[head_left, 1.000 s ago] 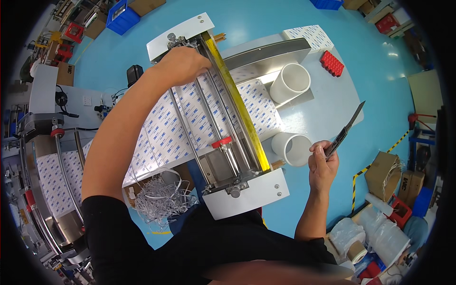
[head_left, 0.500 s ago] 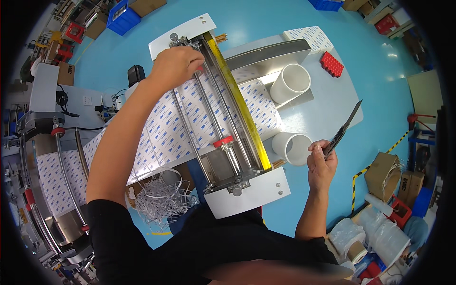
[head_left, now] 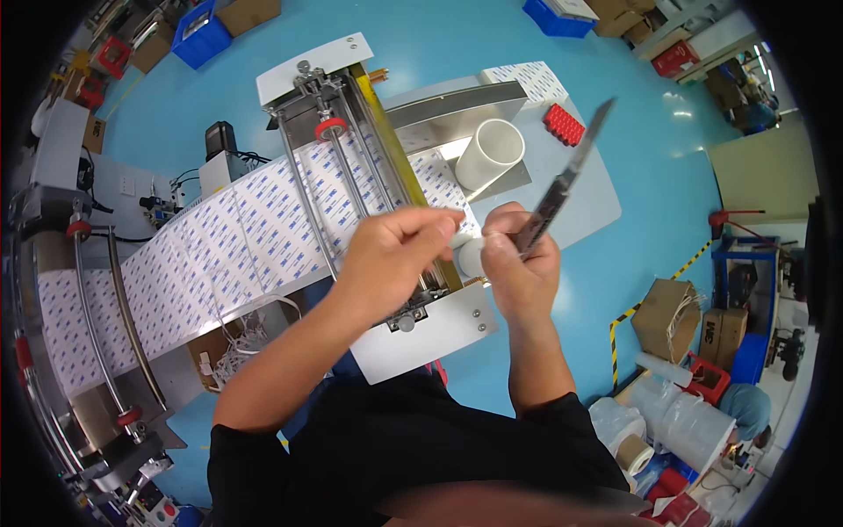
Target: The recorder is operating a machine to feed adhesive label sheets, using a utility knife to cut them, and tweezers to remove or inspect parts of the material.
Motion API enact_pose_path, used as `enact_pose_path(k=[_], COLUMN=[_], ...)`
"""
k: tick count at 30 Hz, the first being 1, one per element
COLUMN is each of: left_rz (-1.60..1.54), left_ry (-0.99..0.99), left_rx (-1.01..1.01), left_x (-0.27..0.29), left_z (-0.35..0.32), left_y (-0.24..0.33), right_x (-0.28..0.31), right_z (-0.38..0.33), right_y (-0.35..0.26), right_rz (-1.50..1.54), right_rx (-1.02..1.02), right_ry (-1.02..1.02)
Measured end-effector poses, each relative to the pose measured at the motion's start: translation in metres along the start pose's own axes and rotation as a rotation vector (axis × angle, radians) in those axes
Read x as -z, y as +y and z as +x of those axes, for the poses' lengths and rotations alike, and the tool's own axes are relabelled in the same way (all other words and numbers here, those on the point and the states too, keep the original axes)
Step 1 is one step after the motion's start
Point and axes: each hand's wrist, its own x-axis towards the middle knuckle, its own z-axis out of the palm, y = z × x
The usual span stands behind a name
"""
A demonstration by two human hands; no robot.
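Note:
My right hand (head_left: 524,272) grips a box cutter (head_left: 546,211), its long blade extended and pointing up to the right. Close beside it, my left hand (head_left: 395,259) has its thumb and forefinger pressed together; whatever they may pinch is too small to make out. Both hands are over the near right part of a roller machine (head_left: 329,184) with metal rods and a yellow-edged bar. Through the machine runs a wide white sheet (head_left: 250,224) with blue and red print. A red ring (head_left: 331,129) sits on one rod at the far end.
One white tube (head_left: 490,154) stands right of the machine; a second (head_left: 471,257) is partly hidden by my hands. On the grey table (head_left: 588,189) lie a red studded block (head_left: 564,125) and a printed white stack (head_left: 531,81). Shredded strips (head_left: 241,351) fill a box below the sheet.
My left hand has left the red ring at the machine's far end and come back beside my right hand. The right hand has moved inward with the box cutter. The whole view has shifted.

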Motion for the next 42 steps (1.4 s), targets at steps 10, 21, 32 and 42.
enact_pose_path(k=[10, 21, 32, 42], left_rz=[-0.064, 0.104, 0.18, 0.303], left_ry=[0.005, -0.226, -0.07, 0.153], left_rx=[-0.056, -0.228, -0.254, -0.424], left_x=[0.004, 0.02, 0.005, 0.017], left_z=[-0.049, -0.06, -0.06, -0.086], left_y=[-0.012, -0.014, -0.024, -0.046], right_x=[-0.035, -0.006, 0.032, 0.014], right_z=[-0.03, -0.042, -0.046, -0.055], right_y=[-0.004, 0.005, -0.004, -0.005], right_rz=[-0.31, 0.194, 0.23, 0.091], right_rx=[-0.071, -0.431, -0.444, -0.42], right_ry=[0.062, -0.325, -0.299, -0.407])
